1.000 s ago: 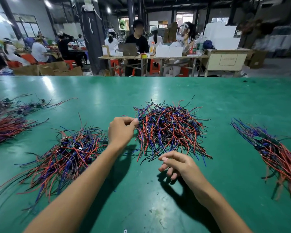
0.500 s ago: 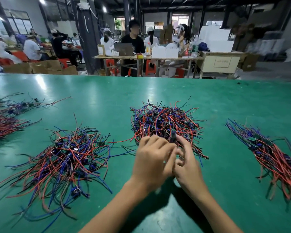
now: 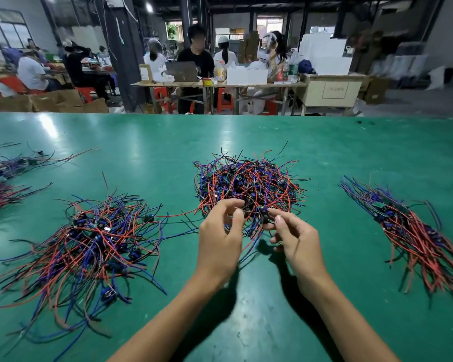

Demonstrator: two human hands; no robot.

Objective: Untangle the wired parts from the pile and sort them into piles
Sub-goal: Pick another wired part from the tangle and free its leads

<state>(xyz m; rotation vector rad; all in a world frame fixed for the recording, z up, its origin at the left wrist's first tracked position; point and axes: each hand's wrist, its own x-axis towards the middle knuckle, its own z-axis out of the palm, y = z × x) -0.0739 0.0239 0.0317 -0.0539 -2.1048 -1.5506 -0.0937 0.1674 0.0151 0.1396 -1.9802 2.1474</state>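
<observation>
A tangled pile of wired parts (image 3: 249, 181), red, blue and black leads with small dark modules, lies mid-table. At its near edge my right hand (image 3: 294, 239) pinches a small dark wired part (image 3: 264, 213) between thumb and forefinger. My left hand (image 3: 219, 239) is just to the left, thumb and forefinger curled round thin wires (image 3: 247, 228) at the pile's front edge. A looser sorted pile (image 3: 89, 239) spreads out on the left. A straighter bundle (image 3: 408, 228) lies on the right.
The green table (image 3: 246, 131) stretches far ahead. Two more wire bundles (image 3: 0, 192) lie at the far left edge. Beyond the table people sit at work tables (image 3: 220, 86), with cardboard boxes (image 3: 50, 100) at the back left.
My left hand came from the pile's left edge to meet my right hand at its near edge. The hands have now drawn slightly apart, the right one keeping a part.
</observation>
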